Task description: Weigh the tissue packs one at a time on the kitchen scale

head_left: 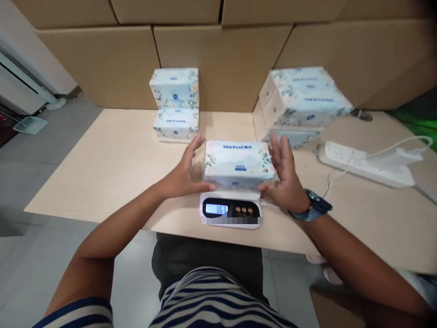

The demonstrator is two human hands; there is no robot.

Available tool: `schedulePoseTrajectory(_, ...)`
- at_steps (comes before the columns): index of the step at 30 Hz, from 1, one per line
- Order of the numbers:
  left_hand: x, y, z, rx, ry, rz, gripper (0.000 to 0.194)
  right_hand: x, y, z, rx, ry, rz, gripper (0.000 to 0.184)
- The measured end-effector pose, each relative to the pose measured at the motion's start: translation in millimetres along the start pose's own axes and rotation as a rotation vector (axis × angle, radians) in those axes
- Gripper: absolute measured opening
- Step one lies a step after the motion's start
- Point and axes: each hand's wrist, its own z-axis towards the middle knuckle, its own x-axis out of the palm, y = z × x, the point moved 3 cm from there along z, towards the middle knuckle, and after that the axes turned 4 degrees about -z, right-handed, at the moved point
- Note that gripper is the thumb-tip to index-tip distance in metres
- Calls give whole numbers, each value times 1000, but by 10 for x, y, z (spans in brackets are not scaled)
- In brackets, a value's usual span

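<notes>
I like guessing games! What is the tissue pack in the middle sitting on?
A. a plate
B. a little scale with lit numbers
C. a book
B: the tissue pack rests on a small white scale whose display glows, with the left hand and right hand at its sides.

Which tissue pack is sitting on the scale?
The tissue pack between the left hand and right hand sits on the scale. The other packs are stacked behind it on the table.

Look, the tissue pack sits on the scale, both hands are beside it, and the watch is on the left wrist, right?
Not quite. The head view shows the watch on the right wrist. The rest holds: the tissue pack sits on the scale, with the left hand and right hand at its sides.
</notes>
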Motion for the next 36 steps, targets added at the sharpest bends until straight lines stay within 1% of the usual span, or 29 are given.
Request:
schedulePoseTrajectory(2,-3,42,-17,-9,-4,-7,153,22,42,-22,6,-24,37,133)
schedulePoseTrajectory(3,-5,56,-22,-6,-11,-14,155,26,60,-31,8,-28,45,131)
schedulePoseTrajectory(7,-8,65,-27,-1,-37,-32,157,32,73,-48,21,-16,42,136)
schedulePoseTrajectory(10,-6,43,-14,-14,-32,-26,157,40,37,-44,13,-19,48,134)
schedulePoseTrajectory(16,-24,42,45,29,-53,-9,152,29,-9,8,18,-24,-24,147)
schedulePoseTrajectory(19,-20,64,80,51,-55,2,150,1,11,39,-4,-27,-37,145)
schedulePoseTrajectory(22,4,52,93,54,-33,7,147,-23,74,58,-20,-12,-47,145)
schedulePoseTrajectory(27,29,-5,86,45,-19,3,143,-28,107,58,91,39,-101,152)
schedulePoseTrajectory(29,28,-8,86,44,-22,2,142,-22,106,54,63,32,-100,154)
schedulePoseTrajectory(30,27,-4,86,45,-25,2,143,-21,114,53,28,19,-85,153)
schedulePoseTrajectory(32,26,8,88,47,-31,3,145,-24,144,51,-24,-4,-36,144)
schedulePoseTrajectory(34,28,14,88,42,-31,2,146,-35,175,50,2,-10,5,132)
schedulePoseTrajectory(36,31,6,87,35,-27,0,146,-48,196,49,75,-13,23,126)
